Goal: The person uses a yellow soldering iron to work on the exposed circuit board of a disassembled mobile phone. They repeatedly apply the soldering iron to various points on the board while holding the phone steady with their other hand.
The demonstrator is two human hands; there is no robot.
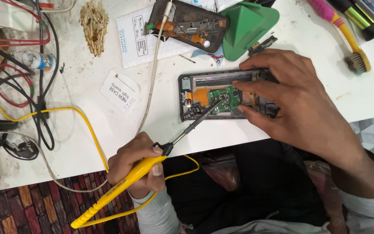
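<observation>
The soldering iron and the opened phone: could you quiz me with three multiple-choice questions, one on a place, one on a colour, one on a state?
1. Where does the tip of the soldering iron rest?
A. on the green circuit board
B. on the brush
C. on the white packet

2. What colour is the iron's handle?
A. red
B. yellow
C. black

3. In what state is the phone on the table?
A. closed, screen lit
B. open, insides showing
C. wrapped in plastic

Answers:
1 A, the dark shaft ends on the green circuit board.
2 B, the left hand grips a yellow handle.
3 B, board and orange ribbon lie bare under the right hand.
</observation>
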